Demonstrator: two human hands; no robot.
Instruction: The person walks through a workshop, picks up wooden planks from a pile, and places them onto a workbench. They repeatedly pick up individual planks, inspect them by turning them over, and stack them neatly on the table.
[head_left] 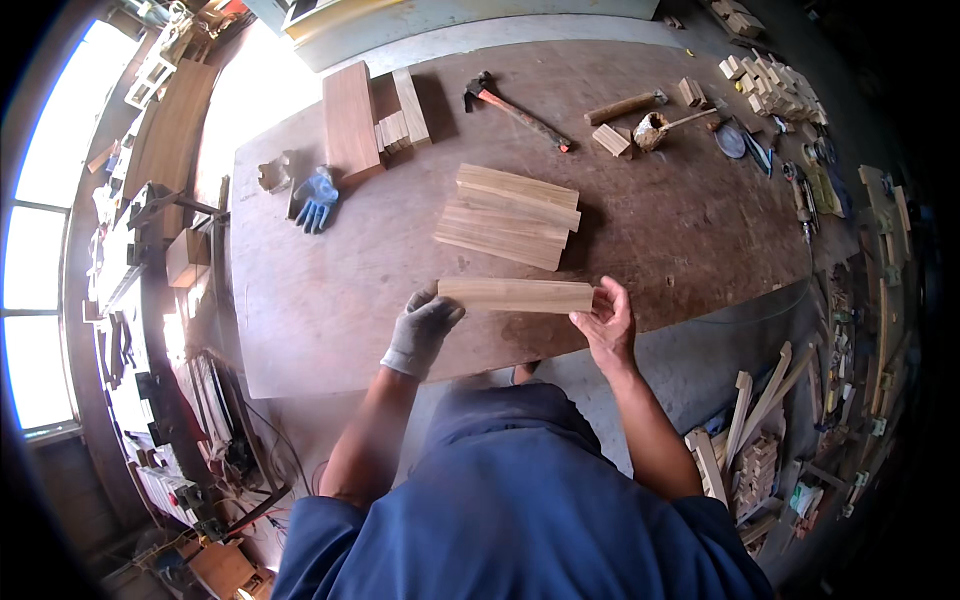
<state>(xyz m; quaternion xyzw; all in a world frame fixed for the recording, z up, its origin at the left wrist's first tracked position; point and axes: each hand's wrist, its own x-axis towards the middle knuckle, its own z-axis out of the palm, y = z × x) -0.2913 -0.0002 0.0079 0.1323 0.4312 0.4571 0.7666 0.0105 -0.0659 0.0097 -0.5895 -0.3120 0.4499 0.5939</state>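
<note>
A light-brown wooden board (515, 295) is held level over the near edge of the workbench, one end in each hand. My left hand (422, 333), in a grey work glove, is closed on its left end. Bare, my right hand (608, 322) grips the right end between thumb and fingers. Just beyond it lies a stack of similar wooden boards (510, 215), slightly fanned out. The fingertips behind the held board are partly hidden.
The brown workbench (330, 330) carries a claw hammer (520, 118), a blue glove (317, 200), a reddish plank (350, 120), a wooden mallet (625, 107) and piled small blocks (775, 88). Offcuts (745, 440) stand on the floor at the right. Cluttered shelving (125, 300) lines the left.
</note>
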